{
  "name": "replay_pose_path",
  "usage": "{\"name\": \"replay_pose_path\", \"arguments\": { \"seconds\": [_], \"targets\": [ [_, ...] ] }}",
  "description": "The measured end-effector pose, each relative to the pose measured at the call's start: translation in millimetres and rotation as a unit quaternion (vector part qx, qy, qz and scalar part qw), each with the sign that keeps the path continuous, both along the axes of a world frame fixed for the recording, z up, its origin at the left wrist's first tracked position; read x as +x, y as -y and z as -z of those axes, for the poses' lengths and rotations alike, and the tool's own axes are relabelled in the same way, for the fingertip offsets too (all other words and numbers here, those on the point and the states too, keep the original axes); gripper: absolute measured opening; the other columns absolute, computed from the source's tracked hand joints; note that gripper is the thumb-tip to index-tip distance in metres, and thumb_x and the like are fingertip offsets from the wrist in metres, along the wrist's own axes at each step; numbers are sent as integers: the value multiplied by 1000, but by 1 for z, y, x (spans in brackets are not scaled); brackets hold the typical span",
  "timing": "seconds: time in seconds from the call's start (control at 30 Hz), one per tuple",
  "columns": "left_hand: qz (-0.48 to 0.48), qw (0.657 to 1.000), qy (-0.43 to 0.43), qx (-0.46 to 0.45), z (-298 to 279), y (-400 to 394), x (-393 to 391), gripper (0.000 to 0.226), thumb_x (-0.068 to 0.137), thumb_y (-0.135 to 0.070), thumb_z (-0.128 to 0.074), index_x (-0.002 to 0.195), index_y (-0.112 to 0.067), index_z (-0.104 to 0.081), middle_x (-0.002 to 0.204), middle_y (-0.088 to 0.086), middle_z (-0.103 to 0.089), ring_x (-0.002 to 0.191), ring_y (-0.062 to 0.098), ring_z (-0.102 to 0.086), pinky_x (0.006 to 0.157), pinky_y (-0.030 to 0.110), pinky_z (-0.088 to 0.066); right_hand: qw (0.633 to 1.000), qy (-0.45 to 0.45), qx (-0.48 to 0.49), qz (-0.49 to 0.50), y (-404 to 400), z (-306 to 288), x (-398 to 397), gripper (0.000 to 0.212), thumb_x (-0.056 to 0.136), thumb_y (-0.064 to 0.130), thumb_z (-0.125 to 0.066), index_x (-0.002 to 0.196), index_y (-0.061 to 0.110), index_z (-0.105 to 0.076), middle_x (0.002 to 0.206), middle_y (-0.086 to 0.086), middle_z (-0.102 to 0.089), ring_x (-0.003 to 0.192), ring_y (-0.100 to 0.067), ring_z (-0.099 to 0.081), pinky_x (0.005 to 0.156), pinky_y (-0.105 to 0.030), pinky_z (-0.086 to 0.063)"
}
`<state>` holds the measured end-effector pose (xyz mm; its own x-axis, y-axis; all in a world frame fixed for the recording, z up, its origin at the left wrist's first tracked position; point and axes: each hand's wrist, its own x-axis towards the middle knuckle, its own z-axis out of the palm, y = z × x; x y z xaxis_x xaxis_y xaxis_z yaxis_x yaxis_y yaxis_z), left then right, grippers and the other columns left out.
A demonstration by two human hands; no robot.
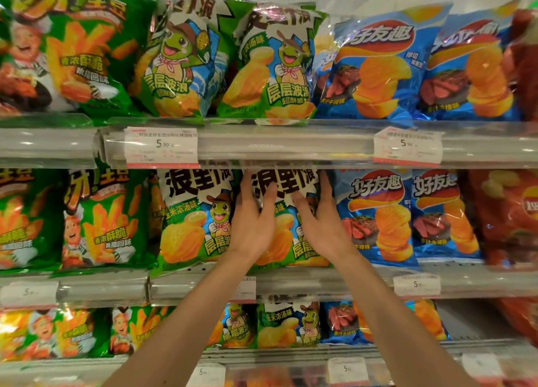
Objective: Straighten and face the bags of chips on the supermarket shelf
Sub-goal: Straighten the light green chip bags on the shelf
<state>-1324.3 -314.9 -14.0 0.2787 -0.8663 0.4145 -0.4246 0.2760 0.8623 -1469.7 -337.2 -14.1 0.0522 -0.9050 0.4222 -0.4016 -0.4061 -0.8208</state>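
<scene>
- The left hand (252, 223) and right hand (321, 220) both rest on one green chip bag (286, 212) on the middle shelf (291, 284) — fingers spread and nearly straight, pressed flat on its front.
- The bag stands upright between a matching green bag (192, 217) and a blue bag (375, 217).
- A price tag (161, 147) hangs on the rail above.

One head-worn wide-angle view faces the supermarket shelf (291, 142) straight on and close up, level with the middle tier. Edges bow with the lens. Both forearms reach in from the bottom of the frame.
</scene>
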Motion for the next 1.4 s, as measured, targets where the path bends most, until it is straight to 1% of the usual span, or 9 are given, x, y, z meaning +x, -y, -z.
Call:
{"name": "replay_pose_path", "arguments": {
  "seconds": [0.1, 0.23, 0.37, 0.57, 0.7, 0.8, 0.97, 1.17, 1.4],
  "targets": [
    [16, 1000, 22, -11, 7, 2, 0, 57, 102, -56, -36, 154, -47, -16, 151, 10, -43, 134, 23, -47, 114, 38, -36, 991, -102, -85, -3, 1, 2, 1, 58, 104, 43, -40, 156, 36, -16, 161, 0, -23, 138, -17, -34, 104, -29, -35],
    [10, 999, 42, -10, 9, 7, -1, 58, 104, -50, -35, 158, -41, -14, 158, 4, -34, 144, 21, -33, 112, 30, -25, 922, -326, -207, 34, 9, 14, -1, 39, 100, 28, -26, 135, 16, -37, 159, -28, -22, 133, -55, -37, 91, -61, -50],
    [-1, 998, 64, 12, 7, 9, -1, 60, 104, -52, -31, 159, -40, -8, 160, 7, -31, 145, 24, -30, 115, 36, -25, 911, -360, -199, 36, 10, 13, 1, 38, 98, 26, -24, 133, 13, -34, 155, -34, -26, 129, -62, -39, 81, -65, -52],
    [-18, 994, 105, 4, 3, 3, 0, 64, 103, -52, -34, 159, -35, -8, 161, 11, -28, 143, 29, -38, 117, 45, -32, 978, -182, -103, 8, 5, 5, -9, 63, 98, 62, -28, 155, 39, -13, 166, -3, -13, 149, -28, -25, 109, -52, -41],
    [-26, 993, 114, -19, 0, -13, 6, 66, 101, -43, -50, 158, -31, -21, 161, 9, -28, 149, 27, -26, 121, 46, -27, 995, -67, -67, -18, -13, 1, -22, 72, 97, 49, -54, 156, 37, -14, 156, 3, -35, 138, -14, -41, 111, -41, -42],
    [-9, 992, 127, -26, 0, -33, 14, 65, 98, -35, -59, 155, -30, -28, 154, -1, -40, 142, 17, -39, 116, 38, -34, 999, -24, -29, -34, -25, 8, -36, 75, 93, 45, -62, 154, 39, -19, 153, 8, -40, 137, -10, -43, 113, -44, -41],
    [18, 995, 95, -3, 8, -85, 24, 53, 98, -29, -61, 147, -27, -41, 129, -15, -58, 113, -5, -57, 95, 18, -50, 999, 34, 12, -33, -75, 19, -66, 64, 87, 48, -59, 146, 33, -41, 132, 20, -53, 122, 1, -52, 101, -25, -45],
    [-9, 999, 33, 35, 36, -142, 33, 36, 98, -28, -60, 133, -34, -52, 108, -20, -69, 101, -3, -65, 79, 7, -48, 997, 49, 64, -8, -128, 65, -100, 39, 85, 45, -58, 123, 37, -57, 100, 25, -67, 96, 5, -63, 80, -20, -49],
    [-42, 995, -41, 85, 76, -178, 50, 34, 95, -32, -62, 129, -36, -57, 106, -16, -72, 101, 10, -69, 90, 35, -55, 990, 6, 140, 15, -149, 111, -100, 42, 83, 50, -57, 123, 36, -58, 105, 16, -69, 93, 8, -62, 77, -14, -45]
  ]
}}
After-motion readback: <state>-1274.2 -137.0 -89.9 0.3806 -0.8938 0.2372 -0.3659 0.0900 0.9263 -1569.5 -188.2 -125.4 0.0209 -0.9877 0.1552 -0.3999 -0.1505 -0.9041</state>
